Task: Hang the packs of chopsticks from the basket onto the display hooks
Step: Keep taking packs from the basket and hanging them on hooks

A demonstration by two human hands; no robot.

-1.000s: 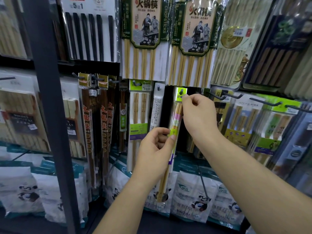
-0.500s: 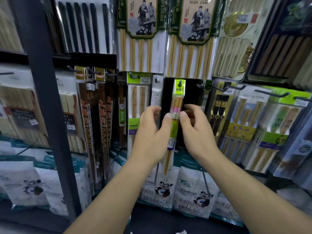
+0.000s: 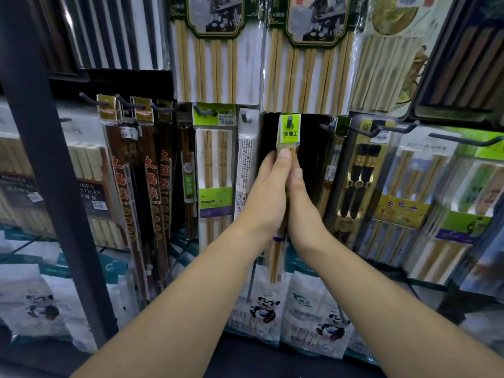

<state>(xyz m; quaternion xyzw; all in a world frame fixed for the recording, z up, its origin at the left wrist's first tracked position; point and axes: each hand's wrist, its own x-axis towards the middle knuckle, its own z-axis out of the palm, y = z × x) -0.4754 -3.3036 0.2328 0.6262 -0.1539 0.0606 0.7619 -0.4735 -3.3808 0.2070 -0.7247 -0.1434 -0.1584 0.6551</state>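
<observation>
A: Looking through the head view, is that one on?

B: I think so. Both hands clasp the pack of chopsticks (image 3: 276, 257) between them. The left hand (image 3: 268, 197) lays its thumb across the front and the right hand (image 3: 304, 205) sets its thumb alongside, with fingers wrapped behind. Just above the grip, the green header (image 3: 289, 133) sits over the hook (image 3: 289, 121).

A: How do you finish it well?

B: Check that the hole is fully seated. Then release gently so the pack hangs straight, without nudging the white pack (image 3: 245, 170) just left of the grip.
</observation>
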